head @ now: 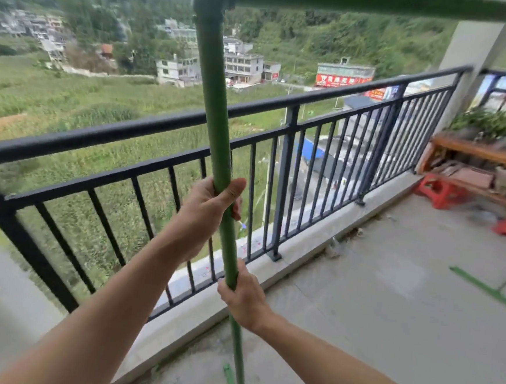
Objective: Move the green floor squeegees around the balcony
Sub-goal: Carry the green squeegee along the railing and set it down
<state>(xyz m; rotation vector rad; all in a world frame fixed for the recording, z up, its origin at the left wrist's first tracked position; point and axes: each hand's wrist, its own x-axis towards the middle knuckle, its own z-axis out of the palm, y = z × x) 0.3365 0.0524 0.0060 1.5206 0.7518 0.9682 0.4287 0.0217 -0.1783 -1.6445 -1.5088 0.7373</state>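
Observation:
A green floor squeegee stands upside down in front of me, its pole (pixel 214 107) nearly upright and its blade bar (pixel 381 2) running across the top of the view. My left hand (pixel 207 212) grips the pole at mid height. My right hand (pixel 245 297) grips it lower down. The pole's lower end (pixel 239 369) reaches the bottom edge of the view. A second green squeegee blade (pixel 486 289) lies on the concrete floor at the right. A short green piece (pixel 229 381) shows beside the pole's bottom.
A black metal railing (pixel 292 104) on a low curb (pixel 310 251) borders the balcony ahead. At the far right stand red plastic stools (pixel 439 191), a wooden bench (pixel 485 152) with potted plants (pixel 499 123), and a concrete pillar (pixel 471 57). The floor (pixel 386 323) is bare concrete.

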